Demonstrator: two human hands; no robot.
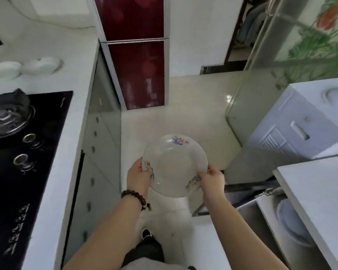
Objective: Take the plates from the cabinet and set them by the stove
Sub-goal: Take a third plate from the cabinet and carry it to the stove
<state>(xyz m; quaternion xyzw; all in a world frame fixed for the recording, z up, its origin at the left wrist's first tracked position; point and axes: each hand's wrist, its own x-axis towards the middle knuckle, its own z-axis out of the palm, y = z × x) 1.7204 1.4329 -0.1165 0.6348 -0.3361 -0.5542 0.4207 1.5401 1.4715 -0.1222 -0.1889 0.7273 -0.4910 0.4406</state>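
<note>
A white plate (174, 162) with small flower prints on its rim is held in the air above the floor, in the aisle between two counters. My left hand (139, 177) grips its left rim and my right hand (211, 179) grips its lower right rim. The black glass stove (25, 162) lies in the white counter at the left, with a burner and two knobs showing. At the lower right the cabinet (261, 217) stands open, and another pale plate (293, 223) rests inside it.
A white countertop (74, 106) runs along the left with a white bowl-like object (41, 65) at the back. A dark red fridge (139, 61) stands ahead. A white appliance (304, 121) and another counter (320, 195) sit at the right. Pale tiled floor lies between.
</note>
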